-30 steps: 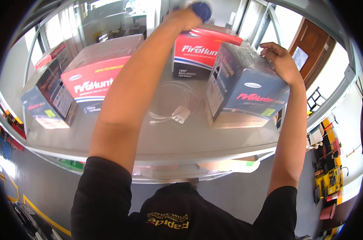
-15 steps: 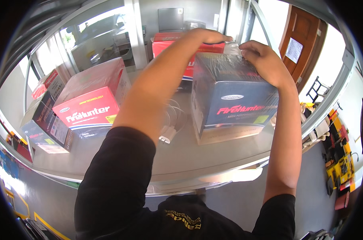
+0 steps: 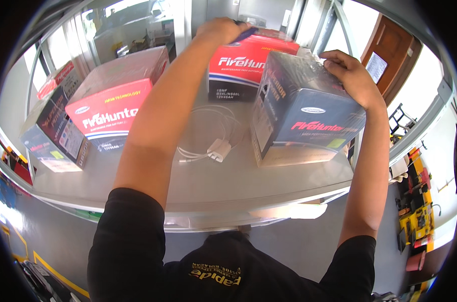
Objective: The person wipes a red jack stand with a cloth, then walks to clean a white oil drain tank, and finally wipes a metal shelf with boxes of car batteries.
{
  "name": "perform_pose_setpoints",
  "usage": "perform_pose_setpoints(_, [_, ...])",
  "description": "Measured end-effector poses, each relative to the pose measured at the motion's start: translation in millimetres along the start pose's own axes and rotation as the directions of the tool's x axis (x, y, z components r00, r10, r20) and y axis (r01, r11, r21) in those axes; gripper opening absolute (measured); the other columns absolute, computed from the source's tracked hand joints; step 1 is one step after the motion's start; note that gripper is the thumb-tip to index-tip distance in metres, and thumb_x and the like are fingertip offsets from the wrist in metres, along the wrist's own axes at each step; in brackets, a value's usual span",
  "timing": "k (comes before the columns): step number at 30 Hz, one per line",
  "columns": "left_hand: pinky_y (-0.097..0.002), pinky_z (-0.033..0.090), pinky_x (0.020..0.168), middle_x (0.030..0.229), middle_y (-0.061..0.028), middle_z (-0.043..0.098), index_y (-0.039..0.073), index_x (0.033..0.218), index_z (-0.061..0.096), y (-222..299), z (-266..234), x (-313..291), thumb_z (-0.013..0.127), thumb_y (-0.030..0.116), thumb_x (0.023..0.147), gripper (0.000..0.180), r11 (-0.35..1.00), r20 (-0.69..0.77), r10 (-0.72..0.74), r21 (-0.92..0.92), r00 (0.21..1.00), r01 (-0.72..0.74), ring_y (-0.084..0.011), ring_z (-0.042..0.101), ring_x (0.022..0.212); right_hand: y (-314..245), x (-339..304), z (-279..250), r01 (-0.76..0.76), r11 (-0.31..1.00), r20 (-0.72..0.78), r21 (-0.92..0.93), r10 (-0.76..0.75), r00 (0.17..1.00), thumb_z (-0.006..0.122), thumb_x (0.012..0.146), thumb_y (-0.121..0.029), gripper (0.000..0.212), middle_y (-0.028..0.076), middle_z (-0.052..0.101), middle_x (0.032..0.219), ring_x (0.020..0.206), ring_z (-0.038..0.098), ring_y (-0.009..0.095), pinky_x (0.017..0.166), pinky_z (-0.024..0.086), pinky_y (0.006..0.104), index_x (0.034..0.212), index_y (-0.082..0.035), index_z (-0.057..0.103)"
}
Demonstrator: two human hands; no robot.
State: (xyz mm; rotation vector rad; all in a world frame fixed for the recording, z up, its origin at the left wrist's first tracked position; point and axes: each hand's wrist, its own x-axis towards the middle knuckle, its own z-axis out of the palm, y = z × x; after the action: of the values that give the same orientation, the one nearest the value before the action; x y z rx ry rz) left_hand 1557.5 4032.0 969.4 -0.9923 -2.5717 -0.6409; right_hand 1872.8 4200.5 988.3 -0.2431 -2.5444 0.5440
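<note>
My left hand (image 3: pixel 223 31) reaches far over the shelf, its fingers closed on a dark blue-purple cloth (image 3: pixel 244 35). The cloth is against the top left edge of a red and dark blue battery box (image 3: pixel 233 83) standing at the back. My right hand (image 3: pixel 353 78) is curled over the top right side of a dark blue, plastic-wrapped battery box (image 3: pixel 309 133) in front of it. Between my forearms, a white charger plug (image 3: pixel 219 149) lies on the shelf with its coiled white cable (image 3: pixel 201 153).
A wrapped red battery box (image 3: pixel 107 103) and a dark one (image 3: pixel 57 133) stand at the left, with a smaller red box (image 3: pixel 62 80) behind. The shelf's front edge (image 3: pixel 213 206) curves before me. A wooden door (image 3: pixel 387 50) is at the right.
My left hand has moved leftward and up, bringing the cloth into sight. The dark blue box under my right hand shows more of its left side. The view has shifted, revealing more charger cable.
</note>
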Motion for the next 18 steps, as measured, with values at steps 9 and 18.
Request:
perform_pose_setpoints(9, [-0.0456, 0.047, 0.097, 0.114, -0.0243, 0.066, 0.003, 0.109, 0.069, -50.1, 79.1, 2.5, 0.047, 0.046, 0.094, 0.051, 0.438, -0.327, -0.525, -0.895, 0.786, -0.080, -0.0409, 0.062, 0.113, 6.5, 7.2, -3.2, -0.020, 0.999, 0.049, -0.044, 0.022, 0.999, 0.056, 0.099, -0.030, 0.039, 0.007, 0.067, 0.116, 0.107, 0.059, 0.017, 0.095, 0.042, 0.0283, 0.131, -0.010, 0.063])
perform_pose_setpoints(18, [-0.0454, 0.032, 0.114, 0.143, -0.0299, 0.050, -0.008, 0.138, 0.051, -85.9, 144.6, -76.9, 0.023, 0.060, 0.103, 0.081, 0.543, 0.191, -0.516, -0.681, 0.835, 0.491, -0.0445, 0.044, 0.137, -2.4, 8.2, 0.9, -0.033, 0.995, 0.012, -0.096, 0.035, 0.999, 0.056, 0.096, -0.030, 0.040, 0.012, 0.070, 0.109, 0.097, 0.063, 0.019, 0.090, 0.046, 0.0298, 0.127, -0.008, 0.065])
